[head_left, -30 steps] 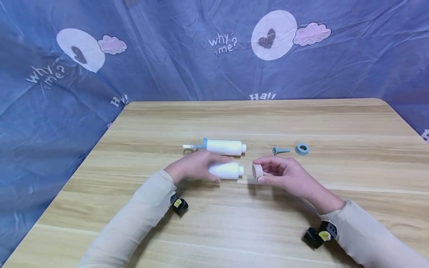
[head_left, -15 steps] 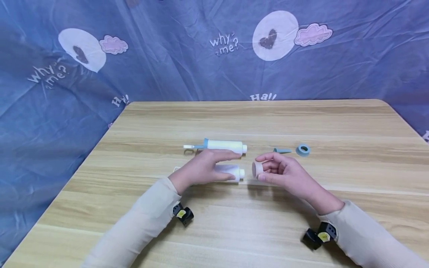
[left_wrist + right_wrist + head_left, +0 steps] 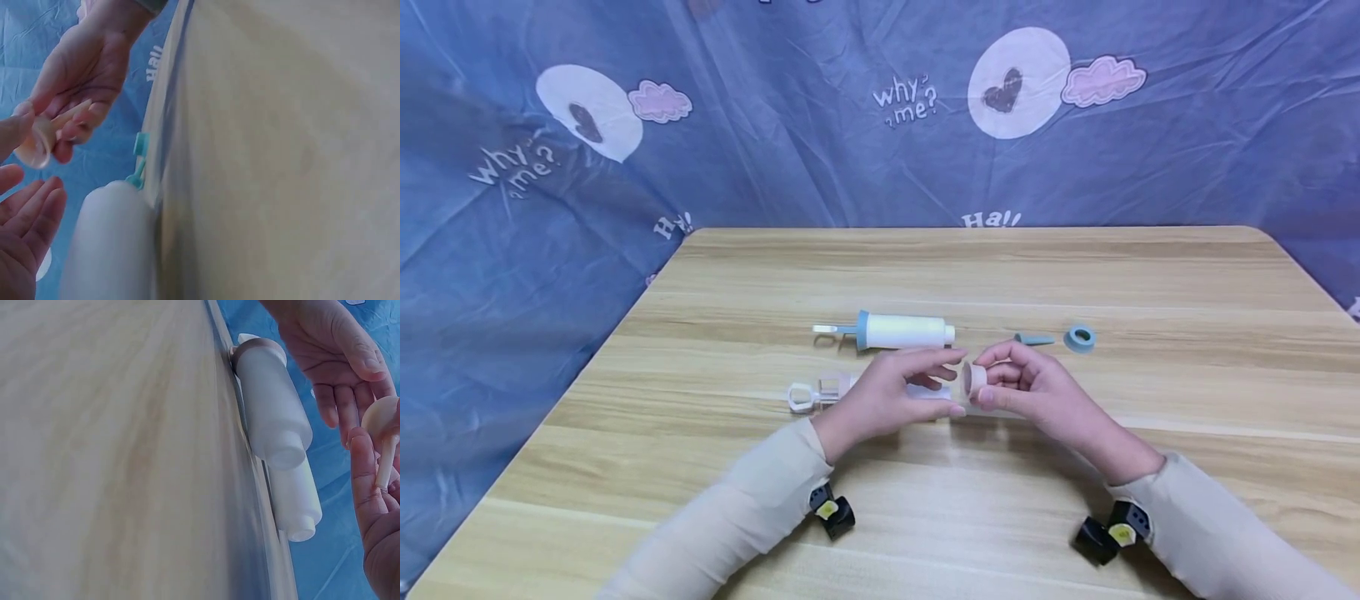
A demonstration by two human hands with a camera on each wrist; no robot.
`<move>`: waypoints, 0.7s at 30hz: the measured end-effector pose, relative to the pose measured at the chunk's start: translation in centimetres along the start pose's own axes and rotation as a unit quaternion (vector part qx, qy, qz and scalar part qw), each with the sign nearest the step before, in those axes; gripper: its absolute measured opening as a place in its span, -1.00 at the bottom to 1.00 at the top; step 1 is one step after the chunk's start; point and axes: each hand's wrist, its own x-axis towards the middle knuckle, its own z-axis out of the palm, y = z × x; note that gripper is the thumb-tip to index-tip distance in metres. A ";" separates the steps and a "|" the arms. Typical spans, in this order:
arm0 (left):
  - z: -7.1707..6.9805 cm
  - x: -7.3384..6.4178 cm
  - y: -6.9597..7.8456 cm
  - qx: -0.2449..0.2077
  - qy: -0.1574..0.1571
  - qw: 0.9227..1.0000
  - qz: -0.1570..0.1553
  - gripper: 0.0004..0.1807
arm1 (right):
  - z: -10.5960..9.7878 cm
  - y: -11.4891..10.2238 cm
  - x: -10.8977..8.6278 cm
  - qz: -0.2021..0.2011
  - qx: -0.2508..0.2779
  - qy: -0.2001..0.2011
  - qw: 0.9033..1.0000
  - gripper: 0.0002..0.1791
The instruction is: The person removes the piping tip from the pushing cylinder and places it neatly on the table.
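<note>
My right hand (image 3: 1033,387) pinches a pale pink round cap (image 3: 976,381) between thumb and fingers. A thin pale stem (image 3: 387,462) sticks out behind it, inside the curled fingers. My left hand (image 3: 891,390) reaches toward the cap, fingers and thumb spread apart, with its fingertips right by the cap's rim. Beneath the left hand lies a white syringe-like tube (image 3: 936,393), its loop handle (image 3: 801,398) pointing left and its middle partly hidden. Just behind lies a second white tube (image 3: 902,332) with a blue collar and plunger.
Toward the back right of the wooden table (image 3: 925,517) lie a small teal nozzle (image 3: 1036,340) and a teal ring (image 3: 1080,337). A blue printed cloth (image 3: 820,108) hangs behind the table and along its left side.
My left hand has slid right off the nearer white tube, uncovering its handle, and come up to the cap. The right hand keeps holding the cap in nearly the same spot.
</note>
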 end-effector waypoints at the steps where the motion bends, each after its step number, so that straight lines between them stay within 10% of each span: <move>1: 0.2 0.0 0.0 -0.004 0.005 1.000 -0.002 -0.36 | 0.0 0.0 0.0 -0.002 0.005 -0.002 1.000 -0.73; 21: 1.2 -0.1 -0.1 -0.033 0.036 0.999 0.009 -0.50 | 0.0 0.4 0.0 -0.004 0.022 -0.026 0.999 -0.75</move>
